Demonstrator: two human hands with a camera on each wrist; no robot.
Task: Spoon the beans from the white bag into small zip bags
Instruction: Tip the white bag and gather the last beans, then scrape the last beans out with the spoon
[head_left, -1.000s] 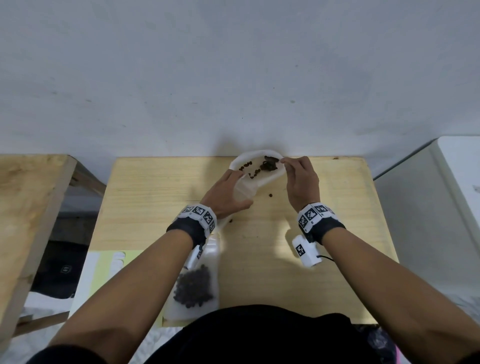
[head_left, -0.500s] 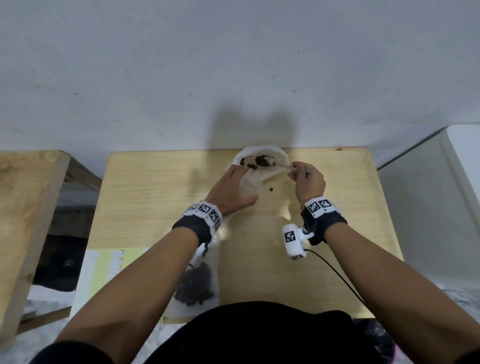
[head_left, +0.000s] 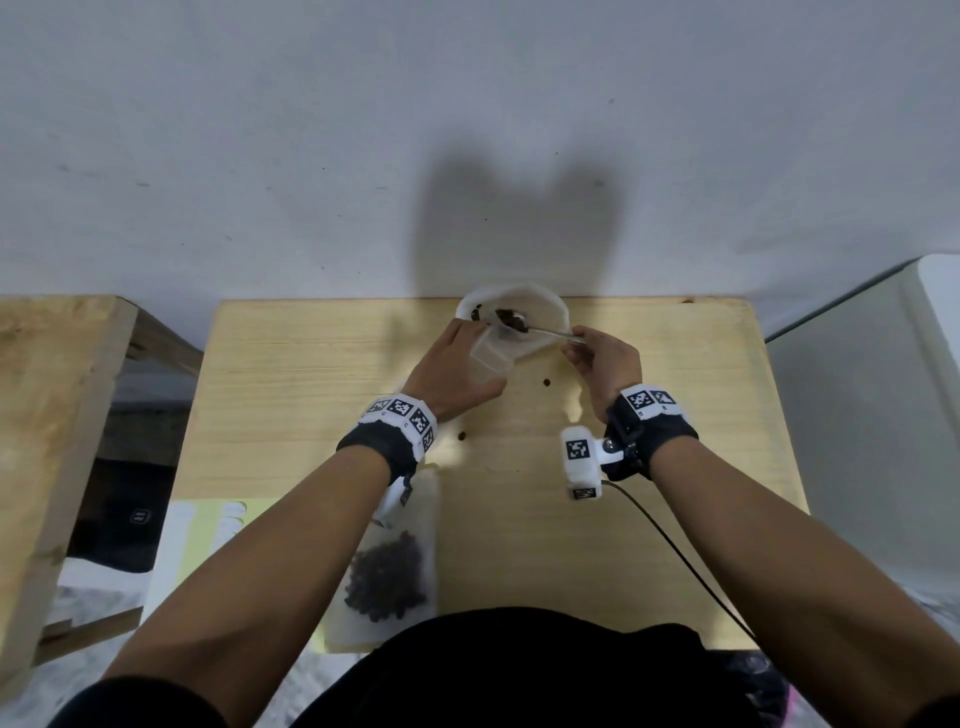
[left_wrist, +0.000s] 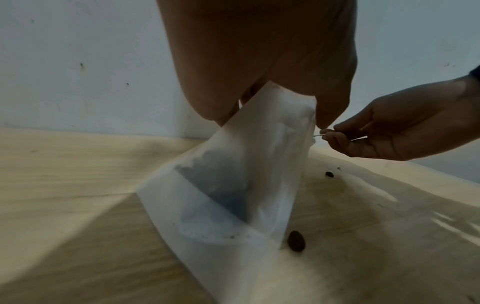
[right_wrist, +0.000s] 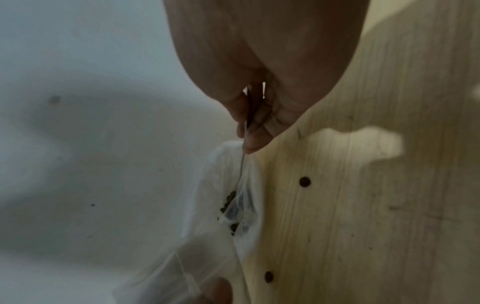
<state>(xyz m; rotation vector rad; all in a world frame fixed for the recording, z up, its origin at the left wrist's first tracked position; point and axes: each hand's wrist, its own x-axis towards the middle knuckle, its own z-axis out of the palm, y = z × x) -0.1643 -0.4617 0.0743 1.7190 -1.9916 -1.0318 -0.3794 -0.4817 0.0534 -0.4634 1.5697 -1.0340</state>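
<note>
We are working at the far edge of the table (head_left: 311, 395): the white bag (head_left: 545, 306) is sagging limply, our left hand (head_left: 452, 374) gripping a soft, slippery zip bag (head_left: 491, 353), our right hand (head_left: 605, 364) pinching the spoon (head_left: 545, 330), beans (head_left: 511, 318) sitting loosely

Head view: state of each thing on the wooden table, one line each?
White bag: mouth open, few beans left inside.
Metal spoon: loaded with beans, bowl over the white bag's mouth.
Small clear zip bag: held up, looks empty.
Filled zip bag: lying flat near the front edge, beans inside.
Loose beans: spilled on the wooden table.
Left hand: grips the small zip bag.
Right hand: pinches the spoon handle.
</note>
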